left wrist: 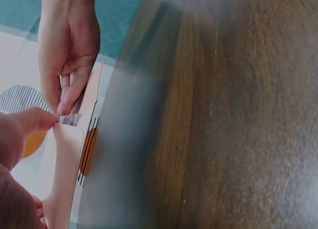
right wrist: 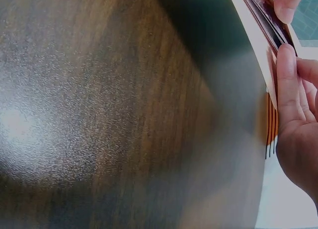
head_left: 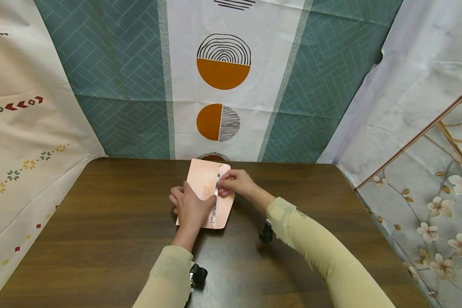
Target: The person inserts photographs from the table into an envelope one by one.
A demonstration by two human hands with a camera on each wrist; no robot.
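A pale pink envelope is on the far part of the table, its flap folded out to the right. From its long opening shows a narrow strip of printed paper, grey and white in the head view, dark-edged in the right wrist view; the rest is hidden inside. My left hand grips the envelope from the left, thumb across the front near the opening. With my right hand I pinch the printed paper at the opening; the fingertips partly cover it.
The brown wooden table reaches back to a teal and white patterned curtain. A floral cloth hangs on the right, and a cream patterned cloth on the left. Small black devices sit at both wrists.
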